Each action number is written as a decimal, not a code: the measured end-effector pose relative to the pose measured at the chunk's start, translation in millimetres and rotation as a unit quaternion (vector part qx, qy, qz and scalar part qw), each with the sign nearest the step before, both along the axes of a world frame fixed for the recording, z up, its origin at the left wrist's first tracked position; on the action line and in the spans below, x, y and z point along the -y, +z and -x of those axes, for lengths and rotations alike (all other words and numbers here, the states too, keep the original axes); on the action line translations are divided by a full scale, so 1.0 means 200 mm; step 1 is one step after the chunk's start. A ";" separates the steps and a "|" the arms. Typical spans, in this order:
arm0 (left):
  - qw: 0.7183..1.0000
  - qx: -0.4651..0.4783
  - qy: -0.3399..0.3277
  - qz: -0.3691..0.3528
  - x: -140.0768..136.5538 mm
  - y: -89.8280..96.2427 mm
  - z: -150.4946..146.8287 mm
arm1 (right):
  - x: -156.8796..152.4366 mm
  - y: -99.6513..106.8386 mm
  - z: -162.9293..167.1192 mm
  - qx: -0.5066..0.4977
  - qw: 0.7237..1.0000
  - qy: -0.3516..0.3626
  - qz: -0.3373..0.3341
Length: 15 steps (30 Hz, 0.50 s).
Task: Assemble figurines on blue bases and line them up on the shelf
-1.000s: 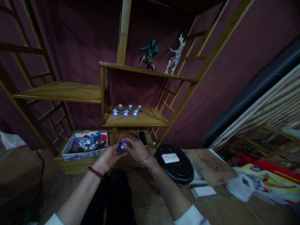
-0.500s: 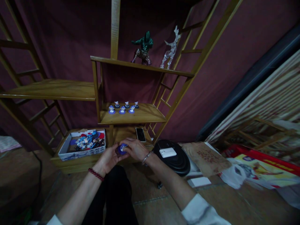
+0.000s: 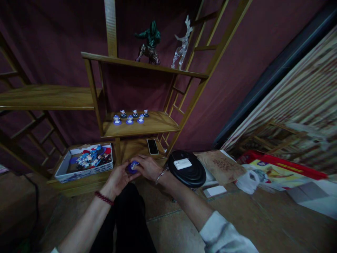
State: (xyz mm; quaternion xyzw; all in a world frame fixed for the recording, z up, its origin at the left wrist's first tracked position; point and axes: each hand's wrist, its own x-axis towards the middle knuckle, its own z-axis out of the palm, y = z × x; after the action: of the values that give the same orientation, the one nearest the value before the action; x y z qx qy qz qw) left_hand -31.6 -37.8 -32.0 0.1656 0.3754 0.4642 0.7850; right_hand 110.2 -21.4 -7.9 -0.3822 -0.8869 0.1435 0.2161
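Note:
Between my hands is a small figurine (image 3: 133, 166) with a purple base. My left hand (image 3: 119, 179) cups it from the left, fingers curled under its base. From the right, my right hand (image 3: 149, 168) grips it with the thumb and fingers. Beyond them, on the small wooden shelf (image 3: 158, 123), stand two rows of little figurines: white-and-purple ones (image 3: 129, 120) in front and dark-based ones (image 3: 135, 113) behind. To the left of my hands, a cardboard box (image 3: 63, 174) holds a heap of blue, red and black figurines (image 3: 92, 158).
A phone (image 3: 152, 147) lies on the lowest board. At right are a round black object (image 3: 193, 174) with a white card-like item (image 3: 182, 163), a plastic bag (image 3: 247, 181) and a red-yellow box (image 3: 279, 172). A green statue (image 3: 151, 42) and clear deer (image 3: 182, 47) stand above.
My view has turned slightly right, so the shelf and box sit further left. Both hands stay on the figurine in nearly the same pose.

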 end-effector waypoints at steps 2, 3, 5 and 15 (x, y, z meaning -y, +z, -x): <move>1.000 -0.003 0.004 0.002 0.00 -0.01 0.00 | 0.00 -0.01 0.00 -0.007 1.000 -0.007 -0.001; 1.000 -0.004 0.008 0.002 0.00 -0.01 -0.01 | 0.01 -0.02 0.00 -0.012 1.000 -0.011 -0.001; 1.000 -0.010 0.017 0.004 0.00 0.00 -0.01 | 0.01 -0.03 0.00 -0.024 0.999 -0.024 0.001; 0.997 -0.053 0.047 0.015 0.00 0.03 -0.04 | 0.05 -0.06 0.06 -0.069 0.990 -0.121 0.023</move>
State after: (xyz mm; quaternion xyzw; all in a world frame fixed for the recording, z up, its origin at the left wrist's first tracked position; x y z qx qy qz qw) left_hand -23.1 -37.6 -26.6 0.1597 0.4308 0.4856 0.7437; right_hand 98.6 -30.5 -19.1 -0.4804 -0.8136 0.1626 0.2842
